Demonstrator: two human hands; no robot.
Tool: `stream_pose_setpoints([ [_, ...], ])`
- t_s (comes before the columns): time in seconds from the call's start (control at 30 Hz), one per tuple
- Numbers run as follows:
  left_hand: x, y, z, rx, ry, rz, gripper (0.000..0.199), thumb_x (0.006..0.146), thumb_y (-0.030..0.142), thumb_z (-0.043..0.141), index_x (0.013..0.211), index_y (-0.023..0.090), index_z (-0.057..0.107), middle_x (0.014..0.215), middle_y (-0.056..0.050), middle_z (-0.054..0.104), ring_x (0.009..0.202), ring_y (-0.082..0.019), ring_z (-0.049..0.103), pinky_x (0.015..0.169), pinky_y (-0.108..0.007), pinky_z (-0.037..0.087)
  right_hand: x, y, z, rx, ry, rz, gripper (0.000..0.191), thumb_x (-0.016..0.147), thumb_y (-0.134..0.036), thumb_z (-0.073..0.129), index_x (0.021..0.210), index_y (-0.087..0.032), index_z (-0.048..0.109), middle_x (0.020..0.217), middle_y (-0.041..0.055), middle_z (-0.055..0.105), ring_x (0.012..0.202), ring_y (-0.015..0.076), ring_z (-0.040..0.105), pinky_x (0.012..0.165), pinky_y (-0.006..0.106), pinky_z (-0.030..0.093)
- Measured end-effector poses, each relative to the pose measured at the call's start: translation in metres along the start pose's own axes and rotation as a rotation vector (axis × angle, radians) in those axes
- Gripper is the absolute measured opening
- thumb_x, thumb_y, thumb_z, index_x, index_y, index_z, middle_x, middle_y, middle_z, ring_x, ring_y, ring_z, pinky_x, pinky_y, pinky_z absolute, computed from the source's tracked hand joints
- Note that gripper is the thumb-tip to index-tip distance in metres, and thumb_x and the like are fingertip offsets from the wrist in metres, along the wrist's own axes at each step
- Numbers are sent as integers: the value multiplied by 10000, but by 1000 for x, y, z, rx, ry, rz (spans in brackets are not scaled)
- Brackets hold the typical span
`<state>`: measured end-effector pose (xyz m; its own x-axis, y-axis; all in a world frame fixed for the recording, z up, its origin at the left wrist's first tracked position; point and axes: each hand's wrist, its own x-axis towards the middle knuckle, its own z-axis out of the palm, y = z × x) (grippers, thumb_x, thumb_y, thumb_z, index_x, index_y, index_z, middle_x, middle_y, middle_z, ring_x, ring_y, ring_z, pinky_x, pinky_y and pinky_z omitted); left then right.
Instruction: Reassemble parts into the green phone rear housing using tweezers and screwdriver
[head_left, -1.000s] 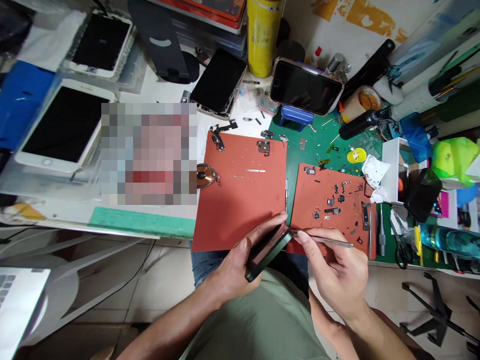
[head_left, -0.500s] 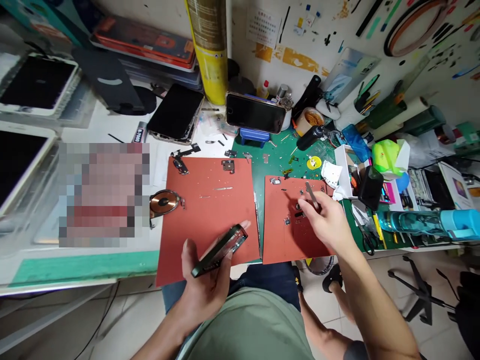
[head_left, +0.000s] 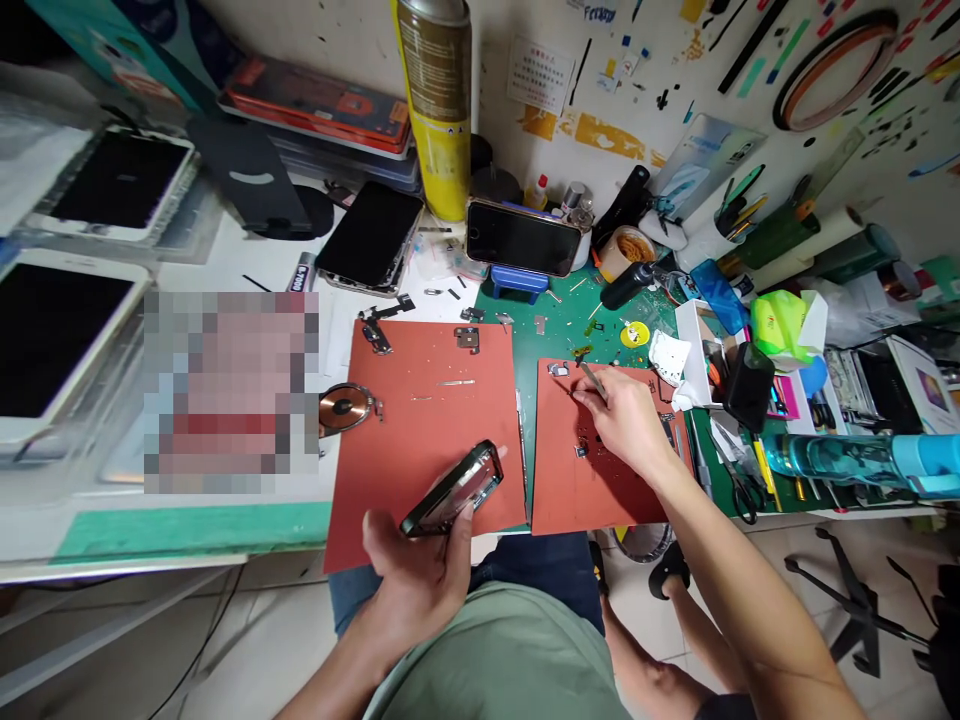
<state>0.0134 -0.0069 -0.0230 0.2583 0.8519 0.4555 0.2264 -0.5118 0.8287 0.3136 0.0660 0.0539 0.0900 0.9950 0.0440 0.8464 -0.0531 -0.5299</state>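
Note:
Gripped by my left hand is an opened phone housing with a dark frame, tilted above the front of the left red mat. My right hand pinches metal tweezers over the right red mat. Their tip points toward small parts at the mat's back edge, where a silvery part lies; I cannot tell whether they hold anything. Other tiny parts are scattered near the hand. A copper coil rests at the left mat's edge, and a small metal module lies at its back.
A phone leans on a blue stand at the back, beside a tall yellow spray can. Scissors, a white tray and a blue water bottle are at right. Tablets lie at left.
My right hand with the tweezers has moved left and toward the back of the right mat. My left hand still holds the phone housing, slightly turned. The whole view has shifted a little.

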Motion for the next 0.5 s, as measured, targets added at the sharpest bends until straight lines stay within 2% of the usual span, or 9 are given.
stream_pose_setpoints([
  [0.07,0,1,-3,27,-24,21,806,1017,83,740,1704,388,449,1494,-73,760,1286,-264,801,1102,-404,687,-17,-11,-5,43,33,-52,171,1032,-173,683,877,-216,740,859,52,792,743,220,744,689,328,537],
  [0.13,3,5,-7,37,-35,48,673,1036,38,650,1611,382,591,1443,-56,791,1255,-244,814,1060,-341,693,-39,-26,-8,102,70,-111,164,1055,-194,671,913,-220,746,859,36,804,739,194,760,686,305,572],
  [0.23,12,15,-11,76,-134,59,654,1038,-19,539,1576,338,645,1492,-74,762,1299,-225,789,1122,-320,644,-75,-50,-5,242,141,-202,121,1053,-151,685,1030,-228,775,963,34,837,762,158,785,654,262,603],
  [0.3,19,22,-12,98,-199,23,593,1064,8,538,1573,294,646,1462,-86,776,1261,-200,800,1152,-304,614,-97,-63,4,333,189,-252,182,1028,-87,704,1093,-240,779,1008,30,847,838,159,819,727,254,652],
  [0.4,24,30,-12,83,-198,-15,387,1129,162,598,1490,272,685,1272,-40,854,1122,-157,837,1099,-241,621,-122,-75,22,389,232,-229,349,1005,-49,745,1287,-253,750,1041,23,862,868,160,847,813,250,691],
  [0.5,26,33,-10,69,-168,-16,240,1164,269,587,1360,254,725,1150,-12,876,1028,-137,852,1028,-203,633,-132,-83,37,387,261,-241,519,1000,-35,754,1466,-248,673,1106,46,873,921,184,869,885,274,712],
])
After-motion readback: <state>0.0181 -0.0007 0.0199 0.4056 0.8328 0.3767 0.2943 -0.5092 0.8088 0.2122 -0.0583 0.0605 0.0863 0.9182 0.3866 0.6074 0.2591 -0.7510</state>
